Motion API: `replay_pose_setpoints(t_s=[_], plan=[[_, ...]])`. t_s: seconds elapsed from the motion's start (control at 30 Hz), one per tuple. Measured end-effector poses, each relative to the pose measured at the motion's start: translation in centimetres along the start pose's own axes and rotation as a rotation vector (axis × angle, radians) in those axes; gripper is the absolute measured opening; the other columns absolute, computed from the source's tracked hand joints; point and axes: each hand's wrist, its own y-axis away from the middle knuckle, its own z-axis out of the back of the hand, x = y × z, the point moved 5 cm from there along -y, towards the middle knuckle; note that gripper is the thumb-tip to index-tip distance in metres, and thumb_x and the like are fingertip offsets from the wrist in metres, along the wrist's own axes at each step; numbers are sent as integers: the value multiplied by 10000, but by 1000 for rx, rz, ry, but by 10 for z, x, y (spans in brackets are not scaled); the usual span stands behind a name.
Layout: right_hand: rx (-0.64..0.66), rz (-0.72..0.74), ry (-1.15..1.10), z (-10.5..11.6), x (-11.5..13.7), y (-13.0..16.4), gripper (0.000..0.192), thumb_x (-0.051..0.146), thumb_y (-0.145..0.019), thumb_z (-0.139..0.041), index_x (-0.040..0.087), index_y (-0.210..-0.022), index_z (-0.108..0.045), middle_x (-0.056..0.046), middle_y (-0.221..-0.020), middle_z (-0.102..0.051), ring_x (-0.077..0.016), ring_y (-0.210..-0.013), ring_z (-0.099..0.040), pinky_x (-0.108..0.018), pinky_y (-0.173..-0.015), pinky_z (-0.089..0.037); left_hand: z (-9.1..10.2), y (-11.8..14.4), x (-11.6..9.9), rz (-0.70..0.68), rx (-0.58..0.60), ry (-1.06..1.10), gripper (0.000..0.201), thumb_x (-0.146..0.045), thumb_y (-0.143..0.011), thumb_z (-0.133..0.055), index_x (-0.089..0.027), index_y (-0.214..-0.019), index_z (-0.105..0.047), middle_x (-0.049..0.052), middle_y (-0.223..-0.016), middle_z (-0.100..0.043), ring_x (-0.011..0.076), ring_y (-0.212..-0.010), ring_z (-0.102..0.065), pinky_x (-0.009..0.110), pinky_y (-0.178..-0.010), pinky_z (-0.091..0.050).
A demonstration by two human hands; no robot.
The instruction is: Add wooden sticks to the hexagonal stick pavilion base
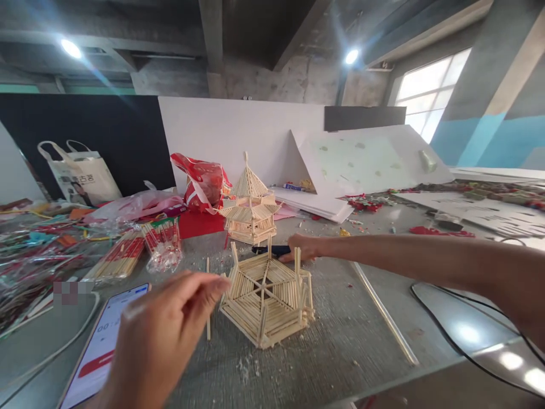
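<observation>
Fingers [208, 287] of my left hand [170, 329] are pinched together on a thin wooden stick [208, 301], which stands almost upright with its lower end on the table [340, 346], just beside the left edge of the hexagonal stick frame [266, 298]. On the far side of that frame, beyond these fingers and to their right, my right hand [304, 248] lies over a dark tool [270, 249]; I cannot tell if it is already closed on the tool or only resting on it, because the fingers there are hidden. Further behind stands the finished little stick pagoda [251, 204], well apart from both hands. To the left of my pinching fingers a phone [104, 341] lies with a timer on its screen, and packs of sticks [123, 255] are behind it. For this step I judge that the stick should stay vertical and close to the frame's corner post, with only light pressure, because the frame looks fragile and a push from the side could shift it on the table. I would bring the tool in slowly from behind, not across the upright posts, and keep the left wrist low so that it does not hide the joint from my view.
</observation>
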Motion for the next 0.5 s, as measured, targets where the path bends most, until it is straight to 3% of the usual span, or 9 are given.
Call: replay_pose_setpoints(t_s=[0.1, 0.3, 0.5], plan=[[1, 8, 13, 4, 4, 3, 503, 573, -694, -497, 102, -544, -590, -43, -406, -501, -137, -405, -490, -225, -407, -345, 0, -15, 18, 97, 43, -74, 447, -576, -800, -386, -240, -744, -677, -27, -518, -639, 110, -438, -569, 219, -440, -410], [-12, -11, 52, 3, 9, 10, 374, 403, -775, -477, 113, -560, -577, -4, -432, -491, -102, -420, -480, -212, -424, -351, -20, -2, 21, 138, 82, 1, 523, -650, -753, -377, -234, -663, -679, -40, -414, -572, 97, -370, -505, 199, -410, -363], [101, -76, 74, 3, 11, 13, 361, 422, -850, -490, 118, -666, -557, 44, -533, -503, -68, -446, -472, -214, -464, -409, -32, -9, 36, 233, 185, 5, 435, -582, -782, -413, -228, -694, -650, -46, -460, -592, 107, -427, -545, 200, -457, -370]])
